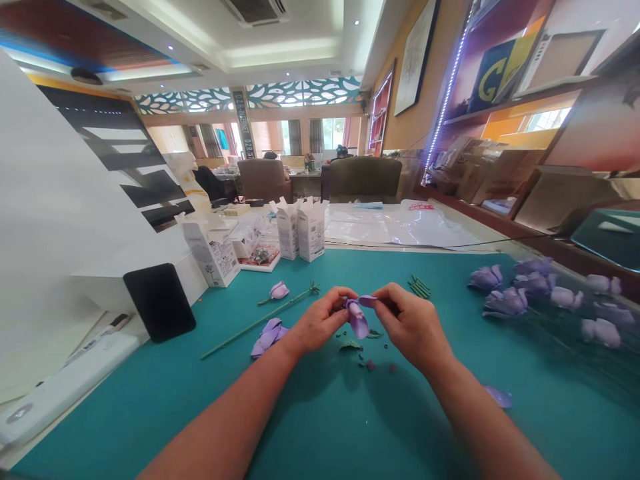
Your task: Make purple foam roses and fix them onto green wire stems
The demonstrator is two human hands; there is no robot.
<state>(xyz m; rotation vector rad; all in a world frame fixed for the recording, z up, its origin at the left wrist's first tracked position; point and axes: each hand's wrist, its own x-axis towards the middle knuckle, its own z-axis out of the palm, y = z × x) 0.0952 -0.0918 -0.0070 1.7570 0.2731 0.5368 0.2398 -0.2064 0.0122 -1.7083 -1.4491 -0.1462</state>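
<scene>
Between my hands is a partly built purple artificial flower point(358, 321), pinched by the fingers of my left hand point(323, 320). A loose purple petal point(368, 301) is pinched in my right hand point(410, 323), its inner end at the flower's top edge; whether it is joined there I cannot tell. On the green mat below lie green leaf pieces point(351, 345) and several tiny dark and reddish bits point(370, 365). Left of my left hand are a pile of purple petals point(269, 337), a long green stem point(260, 323) and a small pale bud point(279, 290).
Finished purple flowers point(533, 283) lie at the right, and short green stem pieces point(419, 287) sit behind my right hand. Another petal point(499, 397) is near my right forearm. White boxes point(311, 230), a tray point(263, 260) and a black tablet-like panel point(159, 301) stand at the left and back.
</scene>
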